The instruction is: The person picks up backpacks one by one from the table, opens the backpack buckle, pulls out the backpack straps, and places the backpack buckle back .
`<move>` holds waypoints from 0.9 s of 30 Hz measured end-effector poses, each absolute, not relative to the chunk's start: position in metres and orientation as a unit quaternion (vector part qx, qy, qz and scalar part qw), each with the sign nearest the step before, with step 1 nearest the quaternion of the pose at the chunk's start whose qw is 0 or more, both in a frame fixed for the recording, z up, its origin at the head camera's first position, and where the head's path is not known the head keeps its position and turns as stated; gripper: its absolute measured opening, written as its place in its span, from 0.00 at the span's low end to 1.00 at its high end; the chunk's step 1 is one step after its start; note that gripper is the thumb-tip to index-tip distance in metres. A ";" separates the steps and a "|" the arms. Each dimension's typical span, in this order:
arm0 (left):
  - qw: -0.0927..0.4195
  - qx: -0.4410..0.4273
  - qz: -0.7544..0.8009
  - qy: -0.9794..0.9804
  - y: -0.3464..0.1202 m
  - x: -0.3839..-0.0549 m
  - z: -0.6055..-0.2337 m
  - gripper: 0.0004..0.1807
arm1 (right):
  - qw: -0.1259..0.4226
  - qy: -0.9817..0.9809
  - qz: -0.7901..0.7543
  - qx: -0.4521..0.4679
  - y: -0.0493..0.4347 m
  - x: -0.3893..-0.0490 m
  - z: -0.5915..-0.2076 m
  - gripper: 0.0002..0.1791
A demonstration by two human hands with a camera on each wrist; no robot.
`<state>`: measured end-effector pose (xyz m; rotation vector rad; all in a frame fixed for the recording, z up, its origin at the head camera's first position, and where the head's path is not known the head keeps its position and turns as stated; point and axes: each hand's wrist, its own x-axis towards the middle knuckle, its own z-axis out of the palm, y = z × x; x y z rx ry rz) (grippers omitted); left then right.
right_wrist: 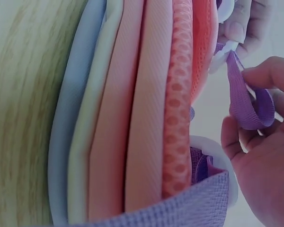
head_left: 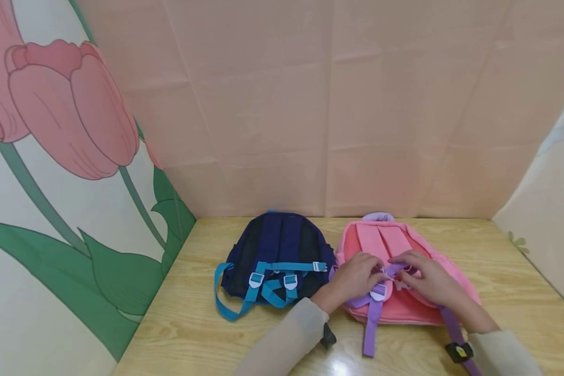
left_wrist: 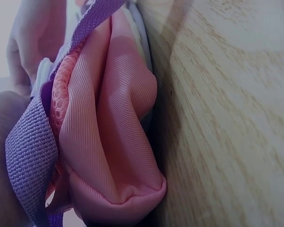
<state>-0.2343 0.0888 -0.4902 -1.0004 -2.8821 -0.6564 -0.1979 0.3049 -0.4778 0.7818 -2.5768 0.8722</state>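
Observation:
A pink backpack (head_left: 387, 237) lies on the table with its shoulder straps facing up. Over its middle, my left hand (head_left: 354, 274) pinches a white plastic buckle (right_wrist: 221, 59), seen at the top of the right wrist view. From the buckle runs a purple webbing strap (right_wrist: 241, 101), which bends into a small loop. My right hand (right_wrist: 270, 146) holds that loop between its thumb and curled fingers. A white strap adjuster (head_left: 378, 292) sits just below my left hand, with a purple strap end (head_left: 372, 329) hanging down from it. The backpack's pink side (left_wrist: 111, 118) fills the left wrist view.
Left of the pink backpack lies a navy backpack (head_left: 282, 237) with blue straps (head_left: 230, 308) and white buckles. Both rest on a wood-grain table (head_left: 183, 334). Behind is a pinkish-beige backdrop (head_left: 263, 104); a tulip-printed panel (head_left: 70, 104) stands at left, a pale panel (head_left: 554, 209) at right.

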 end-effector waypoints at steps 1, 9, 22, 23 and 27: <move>0.011 -0.321 -0.210 -0.923 0.089 -0.234 -0.490 0.14 | 0.155 -0.899 0.304 0.276 0.305 -0.198 -0.478 0.19; 0.012 -0.321 -0.211 -0.923 0.090 -0.235 -0.492 0.15 | 0.144 -0.909 0.289 0.263 0.306 -0.198 -0.475 0.18; 0.011 -0.316 -0.223 -0.922 0.088 -0.233 -0.488 0.15 | 0.081 -0.952 0.208 0.211 0.301 -0.194 -0.466 0.12; 0.010 -0.316 -0.225 -0.922 0.087 -0.232 -0.488 0.15 | 0.079 -0.952 0.205 0.214 0.301 -0.195 -0.466 0.14; 0.000 -0.309 -0.241 -0.920 0.088 -0.231 -0.486 0.15 | 0.075 -0.948 0.208 0.231 0.300 -0.199 -0.469 0.15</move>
